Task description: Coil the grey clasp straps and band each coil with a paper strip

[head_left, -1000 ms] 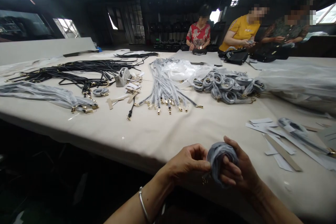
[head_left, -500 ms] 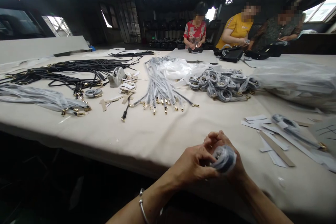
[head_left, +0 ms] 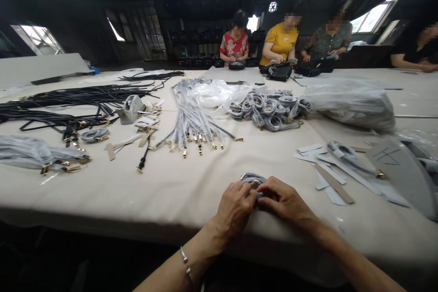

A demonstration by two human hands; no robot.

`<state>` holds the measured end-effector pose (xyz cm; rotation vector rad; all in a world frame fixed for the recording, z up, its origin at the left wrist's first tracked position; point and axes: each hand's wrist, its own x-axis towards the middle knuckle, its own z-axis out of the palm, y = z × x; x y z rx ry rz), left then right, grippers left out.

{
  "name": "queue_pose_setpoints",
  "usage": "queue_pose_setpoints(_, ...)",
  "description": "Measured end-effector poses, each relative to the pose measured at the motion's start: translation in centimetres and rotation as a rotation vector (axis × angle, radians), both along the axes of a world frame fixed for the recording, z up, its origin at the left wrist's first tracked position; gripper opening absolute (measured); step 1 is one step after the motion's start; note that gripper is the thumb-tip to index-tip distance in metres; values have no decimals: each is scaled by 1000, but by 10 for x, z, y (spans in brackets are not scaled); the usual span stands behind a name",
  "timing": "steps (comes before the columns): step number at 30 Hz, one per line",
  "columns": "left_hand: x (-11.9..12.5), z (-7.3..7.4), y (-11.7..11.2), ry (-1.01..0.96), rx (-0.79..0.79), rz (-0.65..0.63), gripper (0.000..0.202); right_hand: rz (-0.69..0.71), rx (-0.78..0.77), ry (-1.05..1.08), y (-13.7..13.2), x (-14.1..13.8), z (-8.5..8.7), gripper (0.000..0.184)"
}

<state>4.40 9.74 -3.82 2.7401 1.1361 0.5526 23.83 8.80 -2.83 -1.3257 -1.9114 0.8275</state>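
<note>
No readable writing anywhere; only pen strokes on a grey card [head_left: 393, 164] at the table's [head_left: 191, 191] right edge. Near the front edge, left hand [head_left: 235, 207] and right hand [head_left: 282, 200] down on the cloth, knuckles up, fingers curled and pinching a coiled grey strap [head_left: 252, 179] between them. Heap of coiled straps [head_left: 270, 108] toward the far edge.

A workshop for bag straps: beyond the hands, a long cloth-covered table [head_left: 191, 182] bears strap bundles [head_left: 195, 121], rolled straps [head_left: 268, 107], and people [head_left: 280, 43] working on handbags [head_left: 278, 72].
</note>
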Motion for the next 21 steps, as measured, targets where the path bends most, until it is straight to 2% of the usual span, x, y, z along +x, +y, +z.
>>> queue_pose_setpoints(4, -8, -4, 5, 111, 111, -4, 23, -24, -57, 11, 4, -8, 8, 3)
queue_pose_setpoints(7, -9, -8, 12, 137, 149, -26, 23, -49, -39, -14, 6, -17, 15, 6)
queue_pose_setpoints(10, -7, -9, 17, 155, 216, -100, 25, -82, -6, -52, 6, -6, 16, 4)
queue_pose_setpoints(12, -7, -8, 19, 151, 240, -125, 24, -182, 29, -97, 4, 22, 19, 11)
queue_pose_setpoints(15, -8, -5, 19, 119, 223, -115, 23, -455, 121, -221, -1, 88, 28, 26)
queue_pose_setpoints(17, -8, -4, 19, 100, 204, -105, 25, -545, 164, -335, -6, 129, 34, 28)
queue_pose_setpoints(19, -8, -4, 20, 90, 186, -93, 27, -484, 169, -454, -9, 152, 34, 22)
queue_pose_setpoints(21, -7, -4, 20, 96, 166, -80, 28, -366, 152, -568, -9, 157, 28, 26)
